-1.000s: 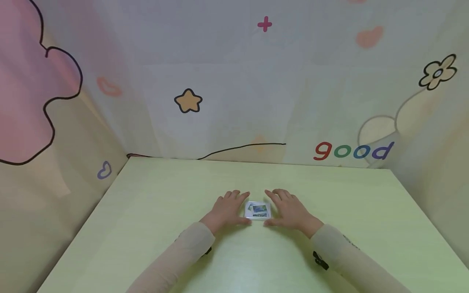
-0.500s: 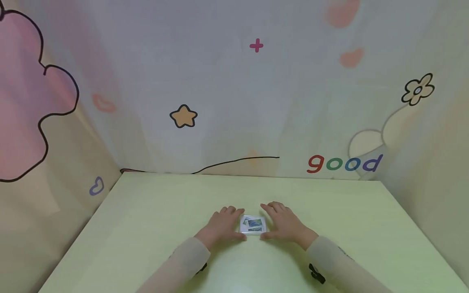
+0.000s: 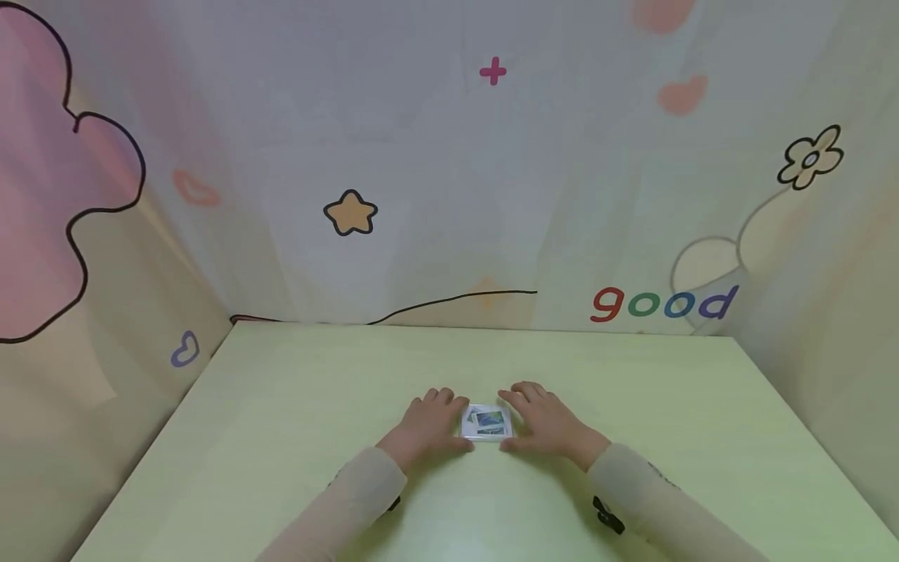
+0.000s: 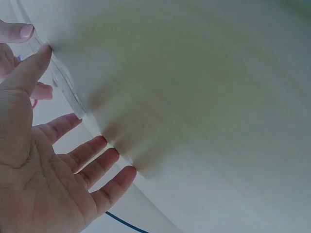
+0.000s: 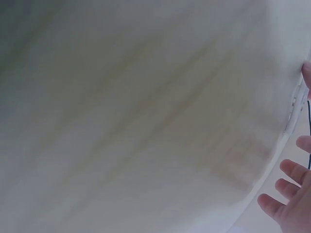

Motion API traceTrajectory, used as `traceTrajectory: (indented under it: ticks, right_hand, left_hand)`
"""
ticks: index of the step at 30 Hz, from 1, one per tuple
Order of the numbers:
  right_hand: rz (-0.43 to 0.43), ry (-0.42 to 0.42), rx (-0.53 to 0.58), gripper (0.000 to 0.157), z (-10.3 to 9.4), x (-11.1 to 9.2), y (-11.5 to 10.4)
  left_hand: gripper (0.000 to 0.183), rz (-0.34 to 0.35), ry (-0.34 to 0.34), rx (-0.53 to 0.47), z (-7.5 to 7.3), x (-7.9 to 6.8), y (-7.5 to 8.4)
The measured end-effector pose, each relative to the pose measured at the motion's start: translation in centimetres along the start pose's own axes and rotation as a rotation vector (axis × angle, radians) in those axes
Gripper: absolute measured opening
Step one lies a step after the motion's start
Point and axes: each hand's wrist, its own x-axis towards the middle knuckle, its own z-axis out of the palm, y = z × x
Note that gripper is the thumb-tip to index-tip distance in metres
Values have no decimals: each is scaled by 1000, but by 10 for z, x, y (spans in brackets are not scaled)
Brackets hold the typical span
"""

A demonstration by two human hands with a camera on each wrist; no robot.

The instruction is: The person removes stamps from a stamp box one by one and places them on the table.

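Note:
A small flat clear-edged case [image 3: 488,422] with printed landscape pictures on its face lies on the table between the two hands. At its left end, my left hand [image 3: 426,425] pinches the case between thumb and index finger; the other fingers stay spread. The left wrist view shows that thumb [image 4: 41,58] on the near edge and the index fingertip right at the far corner. My right hand [image 3: 550,425] arches around the right end, thumb at the near corner, index finger a little off the far corner. In the right wrist view its fingers [image 5: 291,184] are spread apart.
The pale green table [image 3: 337,367] extends around both hands. A printed cloth backdrop [image 3: 421,156] with a star, flowers and the word "good" rises behind it and along both sides. Below the table, a thin dark cable [image 4: 127,223] shows in the left wrist view.
My left index finger has closed in on the case's far left corner. The right hand keeps nearly the same pose, and the head view has tilted slightly.

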Motion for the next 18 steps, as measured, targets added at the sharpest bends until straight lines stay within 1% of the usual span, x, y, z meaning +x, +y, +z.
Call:
traceTrajectory:
  ticks: [4, 12, 18]
  right_hand:
    - [-12, -6, 0, 74, 1, 1, 1]
    - [7, -32, 31, 69, 2, 1, 1]
    - [9, -48, 28, 66, 1, 1, 2]
  left_hand:
    - [67, -3, -6, 22, -1, 0, 0]
    - [65, -1, -4, 25, 1, 2, -3]
    - [63, 8, 4, 21, 0, 2, -4]
